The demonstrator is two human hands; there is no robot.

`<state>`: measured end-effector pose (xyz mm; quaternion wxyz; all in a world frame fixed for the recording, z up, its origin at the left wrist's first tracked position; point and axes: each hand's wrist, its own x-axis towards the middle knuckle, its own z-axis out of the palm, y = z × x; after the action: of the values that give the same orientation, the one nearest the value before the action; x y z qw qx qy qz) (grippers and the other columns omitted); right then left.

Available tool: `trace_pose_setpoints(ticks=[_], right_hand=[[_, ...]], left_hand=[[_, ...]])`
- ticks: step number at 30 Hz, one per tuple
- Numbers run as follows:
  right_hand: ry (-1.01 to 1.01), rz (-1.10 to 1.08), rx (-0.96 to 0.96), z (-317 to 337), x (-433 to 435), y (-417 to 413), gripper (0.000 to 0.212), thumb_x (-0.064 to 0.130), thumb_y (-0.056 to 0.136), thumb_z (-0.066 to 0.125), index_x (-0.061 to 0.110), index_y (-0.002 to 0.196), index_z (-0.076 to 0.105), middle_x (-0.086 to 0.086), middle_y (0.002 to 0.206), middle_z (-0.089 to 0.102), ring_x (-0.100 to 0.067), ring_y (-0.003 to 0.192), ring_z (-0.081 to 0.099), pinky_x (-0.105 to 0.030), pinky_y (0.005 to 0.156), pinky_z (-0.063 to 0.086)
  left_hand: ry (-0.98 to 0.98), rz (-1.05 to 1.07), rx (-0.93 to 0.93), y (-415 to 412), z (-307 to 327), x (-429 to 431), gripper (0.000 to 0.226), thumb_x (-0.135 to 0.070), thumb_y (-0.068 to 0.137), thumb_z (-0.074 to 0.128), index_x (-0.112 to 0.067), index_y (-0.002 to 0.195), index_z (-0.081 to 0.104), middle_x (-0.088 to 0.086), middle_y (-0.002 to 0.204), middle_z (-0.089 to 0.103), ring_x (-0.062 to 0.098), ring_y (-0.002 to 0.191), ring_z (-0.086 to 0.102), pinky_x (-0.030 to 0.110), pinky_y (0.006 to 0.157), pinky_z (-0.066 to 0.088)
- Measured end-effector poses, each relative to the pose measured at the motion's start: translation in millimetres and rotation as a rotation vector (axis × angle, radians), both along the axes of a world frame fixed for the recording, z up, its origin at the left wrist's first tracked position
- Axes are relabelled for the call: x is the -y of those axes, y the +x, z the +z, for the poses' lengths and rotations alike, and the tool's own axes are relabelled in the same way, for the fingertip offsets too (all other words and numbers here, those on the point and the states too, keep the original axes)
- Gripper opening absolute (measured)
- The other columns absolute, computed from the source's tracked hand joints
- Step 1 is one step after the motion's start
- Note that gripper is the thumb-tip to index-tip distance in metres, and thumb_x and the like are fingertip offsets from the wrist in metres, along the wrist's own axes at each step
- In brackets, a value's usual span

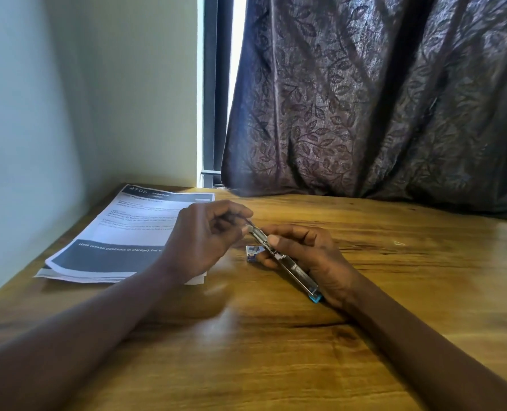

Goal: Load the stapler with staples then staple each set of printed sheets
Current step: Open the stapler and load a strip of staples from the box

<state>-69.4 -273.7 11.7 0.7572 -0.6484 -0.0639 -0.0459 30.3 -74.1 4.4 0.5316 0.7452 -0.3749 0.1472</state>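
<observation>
At our wooden table (276, 336), loading is underway: our right hand (314, 256) grips the opened stapler (285, 265), our left hand (205, 235) pinches staples at its tip; printed sheets (128, 232) lie unstapled alongside.

- The printed sheets (128, 235) lie stacked on the table (276, 351), at its far left, next to the wall (53, 114).
- The left hand (199, 241) sits over the stack's right edge.
- The right hand (311, 259) is just right of the left hand, with the stapler (288, 265) in it (lying slantwise, far end towards the left hand).
- The staple box (253, 253) lies on the table between the hands, touching the right hand.
- The curtain (379, 99) hangs behind the table.
</observation>
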Motion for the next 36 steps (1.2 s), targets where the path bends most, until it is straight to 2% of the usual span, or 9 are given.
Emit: trace_pose_setpoints(ticks=[5,10,15,23,27,30,36], right_hand=[[0.009,0.021,-0.009,0.4,-4.7,-3.2,0.04,0.003,0.083,0.073,-0.01,0.12,0.066,-0.032,0.11,0.071,-0.032,0.089,0.074,-0.035,0.085,0.062],[0.036,-0.004,-0.034,2.6,-8.4,-5.0,0.044,0.003,0.075,0.077,-0.01,0.116,0.067,-0.031,0.108,0.072,-0.035,0.091,0.075,-0.03,0.075,0.062],[0.036,0.001,-0.029,1.7,-7.3,-4.4,0.042,0.003,0.074,0.078,-0.007,0.114,0.07,-0.029,0.108,0.073,-0.037,0.096,0.073,-0.034,0.081,0.063],[-0.005,-0.034,-0.031,2.2,-9.1,-5.2,0.044,0.005,0.069,0.082,-0.004,0.111,0.071,-0.023,0.104,0.076,-0.03,0.093,0.075,-0.035,0.086,0.062],[-0.078,-0.052,-0.017,3.1,-10.1,-7.0,0.044,0.011,0.067,0.084,0.002,0.109,0.074,-0.02,0.107,0.076,-0.037,0.103,0.072,-0.04,0.092,0.06],[-0.11,-0.044,-0.009,3.9,-10.7,-7.9,0.041,0.01,0.072,0.083,0.002,0.111,0.073,-0.018,0.109,0.076,-0.038,0.106,0.072,-0.038,0.091,0.061],[-0.144,-0.061,-0.003,4.3,-10.6,-8.8,0.036,0.003,0.08,0.081,0.0,0.115,0.071,-0.018,0.107,0.077,-0.029,0.096,0.075,-0.028,0.08,0.061]], left_hand=[[0.002,0.032,0.095,-7.6,0.1,4.6,0.019,-0.015,0.083,0.085,-0.023,0.1,0.08,-0.008,0.087,0.079,0.011,0.08,0.075,0.028,0.073,0.062],[0.078,0.025,0.183,-8.0,-1.2,5.2,0.017,-0.01,0.085,0.082,-0.021,0.098,0.082,-0.01,0.089,0.079,0.008,0.083,0.074,0.026,0.074,0.061],[0.105,0.015,0.198,-6.0,-1.3,4.1,0.02,-0.01,0.086,0.081,-0.023,0.101,0.082,-0.012,0.092,0.078,0.006,0.084,0.073,0.016,0.071,0.057],[0.112,0.056,0.231,-7.0,-3.5,5.1,0.027,-0.016,0.088,0.08,-0.023,0.115,0.078,-0.012,0.092,0.076,0.003,0.085,0.072,0.013,0.074,0.056],[0.11,0.07,0.22,-8.7,-4.8,6.5,0.028,-0.014,0.087,0.082,-0.021,0.114,0.077,-0.012,0.09,0.075,0.003,0.084,0.072,0.012,0.072,0.055],[0.121,0.074,0.209,-9.7,-4.5,6.0,0.028,-0.015,0.087,0.082,-0.022,0.114,0.077,-0.013,0.089,0.075,0.001,0.085,0.071,0.011,0.071,0.055],[0.165,0.046,0.243,-14.5,-0.9,6.8,0.027,-0.012,0.085,0.083,-0.023,0.11,0.078,-0.012,0.09,0.075,0.001,0.085,0.071,0.011,0.071,0.056]])
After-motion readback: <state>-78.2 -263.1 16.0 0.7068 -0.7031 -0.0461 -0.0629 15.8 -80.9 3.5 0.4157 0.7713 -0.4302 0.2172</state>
